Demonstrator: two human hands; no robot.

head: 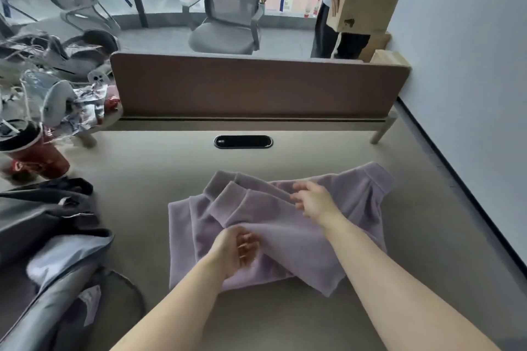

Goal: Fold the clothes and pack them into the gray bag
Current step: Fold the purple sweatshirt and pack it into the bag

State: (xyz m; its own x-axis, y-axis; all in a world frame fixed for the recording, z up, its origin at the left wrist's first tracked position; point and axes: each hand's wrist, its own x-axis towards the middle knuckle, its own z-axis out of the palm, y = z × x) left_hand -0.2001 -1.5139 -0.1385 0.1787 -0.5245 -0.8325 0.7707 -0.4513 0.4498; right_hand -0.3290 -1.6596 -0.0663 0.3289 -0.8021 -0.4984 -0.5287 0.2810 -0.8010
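Fingers of the left hand [236, 248] pinch a fold of the unlabelled lilac sweater [285, 236], while the right hand [313, 199] rests on it, loosely spread.

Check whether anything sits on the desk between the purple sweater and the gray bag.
Nothing visible does. The sweater lies mid-desk under both hands, and the gray bag sits at its left with only bare desk between them. The red cup stands farther back, off that path.
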